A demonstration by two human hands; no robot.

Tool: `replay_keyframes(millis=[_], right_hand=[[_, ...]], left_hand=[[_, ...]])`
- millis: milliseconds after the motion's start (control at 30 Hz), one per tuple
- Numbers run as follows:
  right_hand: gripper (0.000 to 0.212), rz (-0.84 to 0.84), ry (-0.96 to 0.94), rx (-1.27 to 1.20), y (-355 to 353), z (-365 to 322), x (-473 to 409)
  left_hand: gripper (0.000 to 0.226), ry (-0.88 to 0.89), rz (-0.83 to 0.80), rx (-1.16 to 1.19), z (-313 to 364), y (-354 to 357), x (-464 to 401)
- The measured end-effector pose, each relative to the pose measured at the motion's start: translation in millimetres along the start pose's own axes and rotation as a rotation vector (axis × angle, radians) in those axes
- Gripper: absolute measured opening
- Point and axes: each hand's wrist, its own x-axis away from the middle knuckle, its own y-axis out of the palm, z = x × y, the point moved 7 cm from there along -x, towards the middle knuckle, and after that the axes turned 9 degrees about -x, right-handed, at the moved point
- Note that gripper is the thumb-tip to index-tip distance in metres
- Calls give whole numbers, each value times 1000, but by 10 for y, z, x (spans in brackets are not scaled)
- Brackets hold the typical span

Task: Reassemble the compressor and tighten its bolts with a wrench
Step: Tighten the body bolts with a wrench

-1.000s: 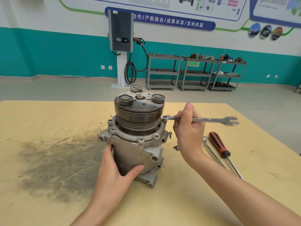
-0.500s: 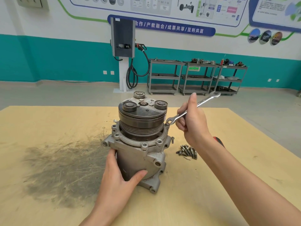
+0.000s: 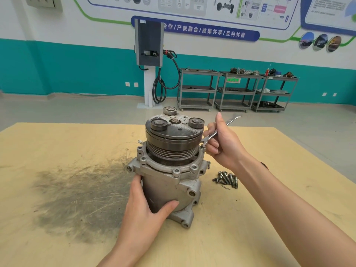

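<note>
Since a second ago my right hand [image 3: 224, 146] has swung the wrench [image 3: 212, 135] handle away from me, gripping it, its mouth on the flange bolt [image 3: 202, 145]. My left hand [image 3: 146, 207] clasps the compressor [image 3: 171, 170] standing on the table [image 3: 57, 147]; I should keep the wrench seated squarely.

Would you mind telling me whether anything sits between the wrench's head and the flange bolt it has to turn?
Nothing visible does. The right hand holds the flat silver steel wrench, whose open head already meets the small bolt on the grey aluminium compressor's flange. The dark grooved pulley stands close beside the wrench, limiting its swing inward.
</note>
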Motion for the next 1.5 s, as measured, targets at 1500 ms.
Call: replay_keyframes(millis=[1500], right_hand=[[39, 197, -801, 442, 131, -185, 823]], left_hand=[[102, 7, 28, -74, 32, -25, -10]])
